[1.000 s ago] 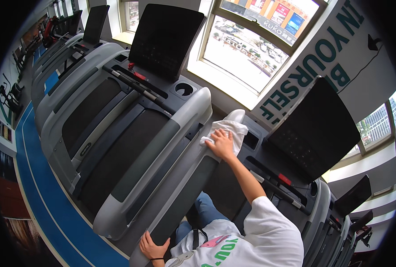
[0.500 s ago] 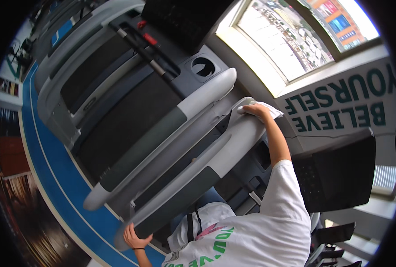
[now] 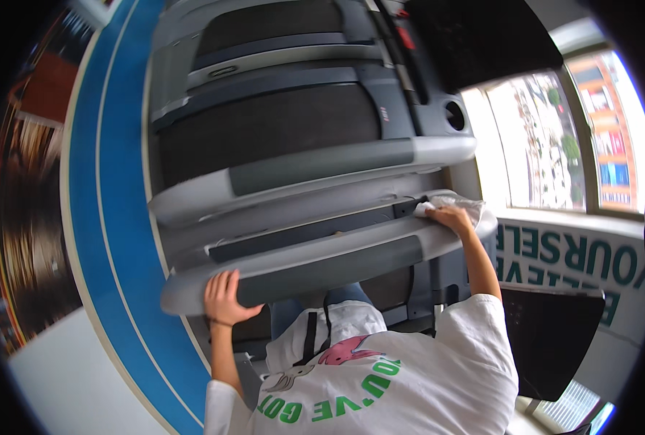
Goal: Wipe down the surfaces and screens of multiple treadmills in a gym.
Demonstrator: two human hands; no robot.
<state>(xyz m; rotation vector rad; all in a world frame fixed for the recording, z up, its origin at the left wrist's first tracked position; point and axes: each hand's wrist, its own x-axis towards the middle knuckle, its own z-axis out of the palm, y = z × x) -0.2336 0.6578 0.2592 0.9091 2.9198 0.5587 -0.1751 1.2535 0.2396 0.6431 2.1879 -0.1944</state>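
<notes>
Gripping a crumpled white cloth [image 3: 474, 209], the right hand [image 3: 450, 217] rests on the right end of the left-to-right grey plastic handrail [image 3: 329, 264], the spread left hand [image 3: 225, 299] near its left end.

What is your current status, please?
Right hand on white cloth at right end of handrail. Left hand on handrail, toward left end. Neighbouring treadmill close alongside, touching neither hand.

White cloth [image 3: 473, 208], crumpled, thin-looking, bunched under R hand [image 3: 451, 217] & draped over R end of treadmill handrail [image 3: 293, 254]. Rail: lt grey, long, rounded L end, dk grey-green panel [image 3: 333, 270] along nr side; runs L–R across view w/ R end a bit higher, tip partly hidden by cloth
</notes>
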